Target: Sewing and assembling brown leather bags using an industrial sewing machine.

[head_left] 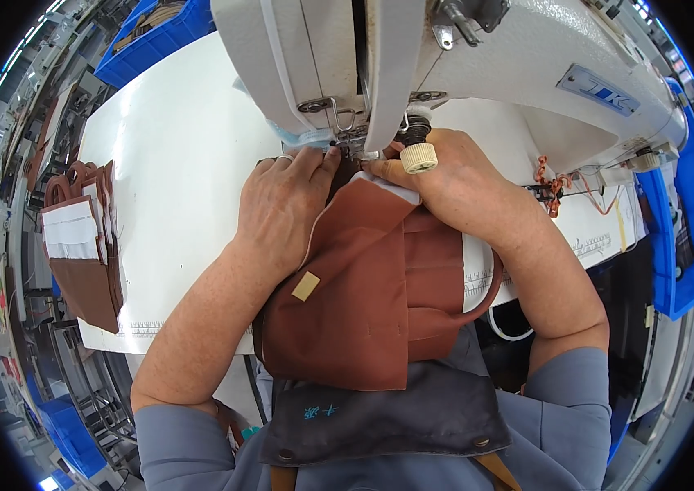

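- The white sewing machine (461, 57) arches over the white table (175, 147), its needle area just above your fingertips.
- The brown fabric piece (363, 286) runs from under the machine's foot down over the table's edge into your lap, with a small tan tag (306, 286) on its left side.
- Your left hand (281, 204) lies flat on the fabric's left edge, fingers stretched out and close together, tips touching the cloth right at the foot.
- Your right hand (445, 176) presses the fabric's top right corner, fingers curled and pinching its white-lined edge beside the needle.
- A stack of brown and white pieces (81, 254) sits well apart at the table's left edge.
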### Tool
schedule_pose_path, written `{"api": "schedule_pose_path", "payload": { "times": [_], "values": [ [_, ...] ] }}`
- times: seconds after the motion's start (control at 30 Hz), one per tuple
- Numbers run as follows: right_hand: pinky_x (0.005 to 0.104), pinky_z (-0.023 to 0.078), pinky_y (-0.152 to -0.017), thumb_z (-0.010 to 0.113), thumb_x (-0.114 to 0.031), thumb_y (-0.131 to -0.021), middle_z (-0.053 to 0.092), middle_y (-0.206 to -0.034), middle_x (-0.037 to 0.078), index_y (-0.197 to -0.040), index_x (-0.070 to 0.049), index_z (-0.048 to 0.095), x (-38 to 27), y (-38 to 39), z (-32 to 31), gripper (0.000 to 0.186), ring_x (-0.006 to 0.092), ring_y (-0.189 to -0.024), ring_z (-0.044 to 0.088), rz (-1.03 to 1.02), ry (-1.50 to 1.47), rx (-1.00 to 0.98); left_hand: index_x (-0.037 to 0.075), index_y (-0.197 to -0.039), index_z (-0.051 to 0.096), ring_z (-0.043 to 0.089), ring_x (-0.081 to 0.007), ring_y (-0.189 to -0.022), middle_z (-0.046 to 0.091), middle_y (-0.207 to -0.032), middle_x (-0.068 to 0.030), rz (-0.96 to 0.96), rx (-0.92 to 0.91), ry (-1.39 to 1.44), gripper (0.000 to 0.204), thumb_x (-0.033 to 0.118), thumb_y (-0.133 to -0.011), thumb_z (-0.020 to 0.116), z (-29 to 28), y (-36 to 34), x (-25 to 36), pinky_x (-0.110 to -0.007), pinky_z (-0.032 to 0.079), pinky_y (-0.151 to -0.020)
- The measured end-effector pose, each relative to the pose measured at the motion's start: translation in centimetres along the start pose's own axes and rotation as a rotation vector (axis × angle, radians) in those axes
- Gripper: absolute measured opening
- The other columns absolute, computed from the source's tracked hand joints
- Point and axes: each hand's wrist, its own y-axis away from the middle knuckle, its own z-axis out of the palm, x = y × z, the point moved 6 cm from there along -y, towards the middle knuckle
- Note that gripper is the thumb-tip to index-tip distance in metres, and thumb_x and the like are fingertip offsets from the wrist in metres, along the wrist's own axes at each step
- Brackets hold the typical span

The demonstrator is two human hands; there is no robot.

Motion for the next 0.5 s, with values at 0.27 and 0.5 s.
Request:
{"api": "schedule_pose_path", "payload": {
  "times": [0.27, 0.5],
  "values": [
    [0.0418, 0.055, -0.068, 0.066, -0.012, -0.084, 0.064, -0.086, 0.013, -0.092, -0.003, 0.073, -0.06, -0.15, -0.10, 0.014, 0.0306, -0.082, 0.067, 0.019, -0.017, 0.012, -0.002, -0.133, 0.064, 0.061, -0.0296, -0.092, 0.061, -0.105, -0.0100, 0.006, 0.011, -0.052, 0.060, -0.003, -0.073, 0.056, -0.15, 0.24, -0.02, -0.038, 0.048, -0.081],
    [0.0445, 0.054, -0.068, 0.062, -0.012, -0.088, 0.066, -0.086, 0.014, -0.091, -0.004, 0.069, 0.49, -0.61, 0.22, 0.011, 0.0346, -0.081, 0.066, 0.104, -0.176, 0.063, -0.004, -0.124, 0.065, 0.064, -0.0228, -0.093, 0.062, -0.104, -0.0095, 0.073, 0.047, -0.111, 0.045, 0.002, -0.080, 0.059, -0.17, 0.15, -0.32, -0.035, 0.046, -0.073]
  ]
}}
